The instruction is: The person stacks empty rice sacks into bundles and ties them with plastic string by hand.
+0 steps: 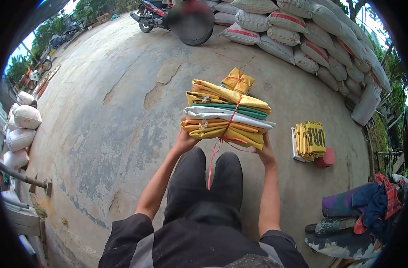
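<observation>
The bundle of folded sacks point(226, 115) is already tied with red string point(211, 161), gripped underneath by left hand point(185, 142) and right hand point(265, 152), not yet set down

Both arms stretched forward, left hand point(184, 142), right hand point(266, 154) gripping, raised

Stacked white sacks with red stripes point(311, 42) wall the yard from 12 to 2 o'clock; a motorbike point(147, 14) is parked at 11. Filled white bags point(21, 129) sit at 9. Folded yellow printed bags point(310, 140) beside a red stool point(325, 158) at 3; crumpled clothing point(374, 203) at 4.
</observation>
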Motion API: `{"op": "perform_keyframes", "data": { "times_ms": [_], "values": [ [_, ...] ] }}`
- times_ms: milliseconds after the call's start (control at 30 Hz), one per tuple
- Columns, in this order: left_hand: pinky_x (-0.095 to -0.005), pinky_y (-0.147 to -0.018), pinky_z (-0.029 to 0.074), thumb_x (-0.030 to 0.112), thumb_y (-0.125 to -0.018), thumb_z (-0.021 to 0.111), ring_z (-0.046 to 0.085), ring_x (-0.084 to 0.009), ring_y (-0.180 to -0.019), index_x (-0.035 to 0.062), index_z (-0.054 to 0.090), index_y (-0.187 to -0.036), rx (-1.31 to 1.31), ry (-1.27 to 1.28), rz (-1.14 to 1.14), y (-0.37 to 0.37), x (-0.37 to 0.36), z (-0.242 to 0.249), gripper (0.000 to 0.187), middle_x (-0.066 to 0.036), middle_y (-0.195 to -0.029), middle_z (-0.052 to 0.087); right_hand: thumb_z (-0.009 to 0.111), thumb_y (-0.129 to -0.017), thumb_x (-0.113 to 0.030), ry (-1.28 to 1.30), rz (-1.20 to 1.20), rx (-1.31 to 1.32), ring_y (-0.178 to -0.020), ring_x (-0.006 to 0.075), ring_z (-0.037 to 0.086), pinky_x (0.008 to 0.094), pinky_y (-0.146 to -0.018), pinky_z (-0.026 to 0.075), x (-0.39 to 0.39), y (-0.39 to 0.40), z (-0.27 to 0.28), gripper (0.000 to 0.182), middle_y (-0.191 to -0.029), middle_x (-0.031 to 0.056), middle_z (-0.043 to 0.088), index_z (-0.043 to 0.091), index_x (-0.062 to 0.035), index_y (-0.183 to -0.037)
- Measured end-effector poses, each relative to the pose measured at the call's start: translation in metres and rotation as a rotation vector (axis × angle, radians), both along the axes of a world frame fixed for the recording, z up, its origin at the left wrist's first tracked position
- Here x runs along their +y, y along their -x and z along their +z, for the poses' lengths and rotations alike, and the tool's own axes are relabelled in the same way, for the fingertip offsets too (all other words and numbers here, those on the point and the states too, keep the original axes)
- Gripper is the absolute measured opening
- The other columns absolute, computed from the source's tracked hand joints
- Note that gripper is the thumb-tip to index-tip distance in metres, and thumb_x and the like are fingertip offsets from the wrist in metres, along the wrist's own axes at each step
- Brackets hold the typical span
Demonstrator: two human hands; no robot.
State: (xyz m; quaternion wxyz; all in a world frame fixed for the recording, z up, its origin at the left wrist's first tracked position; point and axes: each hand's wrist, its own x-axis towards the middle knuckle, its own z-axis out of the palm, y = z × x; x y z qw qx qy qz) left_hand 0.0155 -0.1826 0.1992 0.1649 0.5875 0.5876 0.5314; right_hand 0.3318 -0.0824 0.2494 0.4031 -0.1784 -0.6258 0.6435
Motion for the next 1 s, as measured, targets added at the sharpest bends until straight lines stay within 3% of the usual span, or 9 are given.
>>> {"op": "perform_keyframes", "data": {
  "times_ms": [333, 467, 500, 567, 600, 733, 867, 933, 1000],
  "values": [
    [-0.0369, -0.094, 0.049, 0.018, -0.082, 0.076, 0.06, -0.023, -0.11, 0.0058, 0.059, -0.121, 0.061, 0.236, -0.02, 0.041, 0.0, -0.097, 0.045, -0.01, -0.119, 0.062, 0.066, -0.077, -0.07, 0.369, -0.003, 0.078, -0.139, 0.021, 0.033, 0.0393, -0.112, 0.033, 0.036, 0.026, -0.095, 0.109, -0.15, 0.0083, 0.035, 0.02, -0.0076, -0.154],
    [-0.0389, -0.099, 0.047, 0.021, -0.078, 0.077, 0.054, -0.0321, -0.121, 0.0116, 0.053, -0.133, 0.573, 0.915, -0.256, 0.069, -0.011, -0.152, 0.061, -0.016, -0.137, 0.052, 0.072, -0.075, -0.065, 0.527, -0.016, -0.84, -0.134, 0.025, 0.043, 0.0438, -0.104, 0.042, 0.035, 0.043, -0.125, 0.104, -0.148, 0.0178, 0.04, 0.031, -0.0055, -0.149],
    [-0.0389, -0.099, 0.047, 0.021, -0.078, 0.077, 0.054, -0.0321, -0.121, 0.0116, 0.053, -0.133, 0.574, 0.93, -0.265, 0.071, -0.016, -0.174, 0.061, -0.016, -0.137, 0.052, 0.075, -0.072, -0.065, 0.474, 0.012, -1.227, -0.13, 0.0267, 0.049, 0.0451, -0.101, 0.045, 0.035, 0.049, -0.131, 0.105, -0.145, 0.0212, 0.045, 0.034, -0.0053, -0.148],
    [-0.0418, -0.095, 0.049, 0.023, -0.075, 0.077, 0.055, -0.034, -0.12, 0.0083, 0.04, -0.14, 0.78, 0.79, -0.452, 0.081, -0.021, -0.225, 0.076, -0.017, -0.135, 0.054, 0.075, -0.069, -0.066, 0.246, 0.056, -1.326, -0.124, 0.0276, 0.054, 0.044, -0.099, 0.047, 0.067, 0.025, -0.238, 0.101, -0.137, 0.02, 0.053, 0.043, -0.004, -0.141],
    [-0.0428, -0.09, 0.051, 0.02, -0.077, 0.072, 0.062, -0.0345, -0.112, 0.0054, 0.056, -0.126, 0.692, 0.743, -0.352, 0.063, -0.017, -0.19, 0.054, -0.018, -0.126, 0.062, 0.076, -0.066, -0.068, 0.005, 0.093, -1.418, -0.118, 0.0285, 0.059, 0.0429, -0.096, 0.048, 0.073, 0.013, -0.274, 0.098, -0.128, 0.0188, 0.06, 0.052, -0.0027, -0.135],
    [-0.045, -0.073, 0.053, 0.007, -0.08, 0.059, 0.07, -0.0302, -0.092, 0.0105, 0.073, -0.091, 1.007, 1.052, 0.005, 0.035, 0.014, -0.115, 0.018, -0.013, -0.092, 0.073, 0.076, -0.072, -0.058, -0.126, 0.299, -1.938, -0.117, 0.0341, 0.06, 0.0437, -0.095, 0.049, 0.037, 0.038, -0.141, 0.082, -0.125, 0.0174, 0.063, 0.057, -0.0047, -0.132],
    [-0.0569, -0.098, 0.039, 0.037, -0.083, 0.066, 0.06, -0.0335, -0.117, 0.011, 0.062, -0.122, 0.552, 0.609, 0.305, 0.014, 0.068, -0.083, 0.047, -0.023, -0.126, 0.061, 0.068, -0.084, -0.05, -0.207, -0.279, -1.859, -0.126, 0.0343, 0.053, 0.0478, -0.104, 0.042, 0.046, 0.047, -0.156, 0.072, -0.14, 0.0146, 0.053, 0.049, -0.0068, -0.139],
    [-0.0613, -0.106, 0.028, 0.069, -0.079, 0.059, 0.044, -0.0396, -0.133, 0.0135, 0.036, -0.148, 0.459, 0.798, 0.388, -0.012, 0.095, -0.078, 0.091, -0.028, -0.148, 0.036, 0.053, -0.095, -0.043, -0.275, -0.527, -1.035, -0.127, 0.0402, 0.05, 0.0517, -0.107, 0.038, 0.06, 0.057, -0.169, 0.055, -0.14, 0.0182, 0.051, 0.051, -0.0064, -0.136],
    [-0.0632, -0.106, 0.026, 0.077, -0.075, 0.055, 0.04, -0.0426, -0.135, 0.0139, 0.028, -0.151, 0.353, 0.929, 0.415, -0.023, 0.108, -0.107, 0.102, -0.028, -0.151, 0.03, 0.049, -0.096, -0.045, -0.416, -0.545, -1.094, -0.125, 0.0416, 0.05, 0.0521, -0.106, 0.038, 0.058, 0.081, -0.193, 0.055, -0.137, 0.0193, 0.052, 0.051, -0.0066, -0.135]
  ]
}}
